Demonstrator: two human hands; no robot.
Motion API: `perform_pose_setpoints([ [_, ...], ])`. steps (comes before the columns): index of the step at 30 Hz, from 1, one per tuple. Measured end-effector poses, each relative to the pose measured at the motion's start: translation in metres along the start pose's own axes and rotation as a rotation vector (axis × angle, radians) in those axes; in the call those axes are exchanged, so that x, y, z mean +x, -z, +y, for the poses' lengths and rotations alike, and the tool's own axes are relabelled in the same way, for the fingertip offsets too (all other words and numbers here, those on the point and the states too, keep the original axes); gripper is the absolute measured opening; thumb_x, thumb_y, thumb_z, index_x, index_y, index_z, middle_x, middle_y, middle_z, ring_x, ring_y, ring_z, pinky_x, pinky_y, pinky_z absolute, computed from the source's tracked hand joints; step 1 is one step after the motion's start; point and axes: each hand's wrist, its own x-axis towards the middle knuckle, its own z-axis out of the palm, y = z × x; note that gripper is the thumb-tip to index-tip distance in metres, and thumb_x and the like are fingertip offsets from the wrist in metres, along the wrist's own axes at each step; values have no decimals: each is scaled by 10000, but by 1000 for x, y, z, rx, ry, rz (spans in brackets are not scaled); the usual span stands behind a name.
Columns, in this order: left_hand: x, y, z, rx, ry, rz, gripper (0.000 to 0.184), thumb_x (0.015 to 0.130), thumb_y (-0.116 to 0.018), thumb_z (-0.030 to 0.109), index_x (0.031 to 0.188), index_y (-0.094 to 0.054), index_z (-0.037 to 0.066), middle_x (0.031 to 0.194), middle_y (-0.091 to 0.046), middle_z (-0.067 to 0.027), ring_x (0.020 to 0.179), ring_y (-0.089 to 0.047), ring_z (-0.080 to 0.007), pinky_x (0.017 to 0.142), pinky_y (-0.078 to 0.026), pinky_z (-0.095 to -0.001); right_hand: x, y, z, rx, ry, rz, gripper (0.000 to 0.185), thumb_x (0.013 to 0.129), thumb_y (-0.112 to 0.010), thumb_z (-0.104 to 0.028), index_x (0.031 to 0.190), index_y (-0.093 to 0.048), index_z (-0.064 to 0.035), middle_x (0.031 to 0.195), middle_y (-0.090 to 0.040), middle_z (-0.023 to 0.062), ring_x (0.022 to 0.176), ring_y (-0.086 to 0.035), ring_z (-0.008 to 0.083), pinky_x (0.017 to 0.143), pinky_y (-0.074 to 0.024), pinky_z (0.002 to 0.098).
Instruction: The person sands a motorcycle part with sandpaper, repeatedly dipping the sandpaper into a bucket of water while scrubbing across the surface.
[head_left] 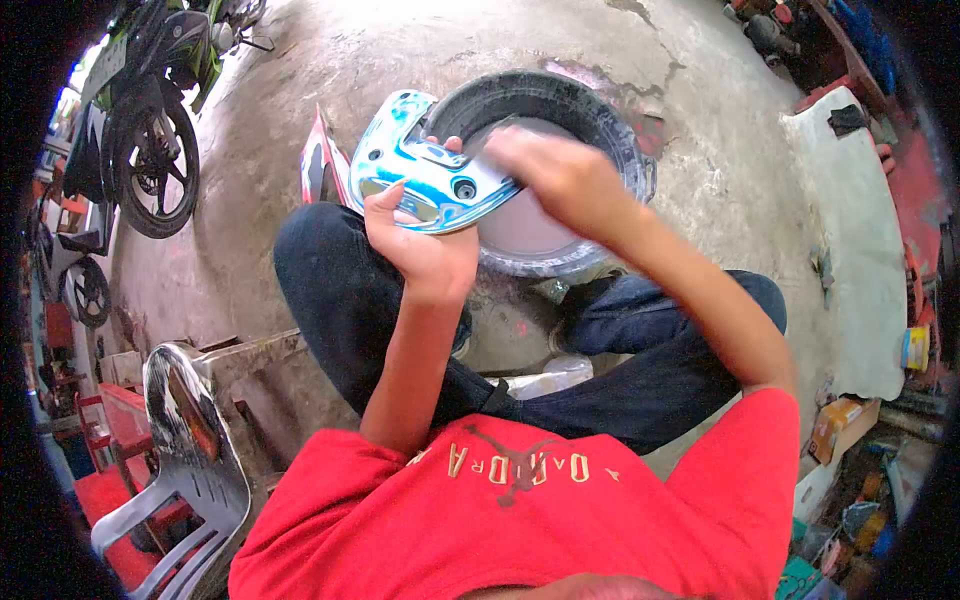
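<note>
My left hand (425,240) is closed around the lower edge of a curved motorcycle body panel (405,170), with the thumb over its front and fingertips showing at an inner edge. Blue and white patches cover the panel, which has a round hole near its right end. My right hand (565,180) is curled at the panel's right end, its fingers blurred by motion; whatever is in them cannot be made out. Behind and beneath sits a round black basin (500,88) of cloudy greyish water, the panel overlapping its left side.
A red and white panel piece (316,165) stands by my left knee. Motorcycles (150,150) are parked at the left. Lower left is a worn plastic chair (200,440). Along the right lie a pale board (850,250), a cardboard box (840,428) and cluttered parts.
</note>
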Motion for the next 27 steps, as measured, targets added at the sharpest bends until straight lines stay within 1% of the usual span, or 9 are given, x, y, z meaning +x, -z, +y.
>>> perform_pose_setpoints([
  [3,-5,-4,-2,-12,22,-9,650,806,-513,248,1413,-436,32,1251,-572,-190,1173,-589,-390,1057,-434,-535,-6,-1,40,136,-373,-111,252,924,-571,-88,1149,-677,-50,1096,-694,206,1018,-675,378,856,-548,424],
  [6,0,-1,-2,-19,37,-40,670,798,-527,248,1426,-426,38,1264,-564,-181,1183,-587,-387,1051,-441,-541,-12,-4,71,133,-490,-150,223,944,-582,-155,1097,-698,-42,1001,-694,231,929,-671,418,798,-535,456],
  [9,-1,-4,-1,-20,62,-28,670,795,-536,235,1426,-428,40,1262,-561,-177,1198,-578,-383,1050,-442,-549,-30,-22,99,92,-581,-242,227,925,-569,-178,1029,-711,-35,942,-698,229,916,-678,415,820,-530,501],
  [17,-2,-2,6,40,38,-6,668,788,-541,213,1422,-429,38,1253,-557,-187,1196,-573,-407,1062,-427,-568,-111,-95,172,-291,-588,-640,192,854,-581,-124,938,-732,-40,955,-727,200,947,-707,383,857,-564,479],
  [18,-1,0,8,-4,66,1,673,779,-536,214,1421,-431,39,1262,-555,-193,1200,-571,-418,1067,-421,-576,-108,-99,170,-323,-723,-686,196,870,-595,-175,963,-748,-95,963,-725,191,937,-700,375,836,-564,489],
  [19,0,-1,10,10,55,24,677,777,-535,216,1422,-431,41,1265,-554,-195,1201,-571,-419,1068,-420,-579,-114,-108,169,-288,-820,-635,196,875,-606,-197,972,-751,-106,968,-726,192,943,-703,377,830,-566,498],
  [21,0,-4,12,40,39,74,684,772,-532,219,1425,-431,43,1272,-553,-197,1205,-570,-421,1069,-418,-583,-124,-134,162,-261,-878,-566,194,850,-590,-126,972,-736,-88,990,-727,217,964,-714,381,815,-578,498],
  [23,-1,-4,14,82,38,60,713,763,-537,228,1443,-420,48,1281,-551,-202,1212,-569,-416,1068,-420,-586,-132,-158,150,-245,-879,-485,176,869,-594,-152,971,-715,-75,962,-729,202,915,-715,396,787,-577,514],
  [27,-2,-11,14,134,65,80,726,766,-536,242,1455,-414,48,1280,-560,-210,1224,-566,-408,1065,-429,-584,-164,-226,123,-141,-970,-518,195,885,-560,-134,1010,-699,-79,964,-725,208,926,-712,403,784,-575,523],
])
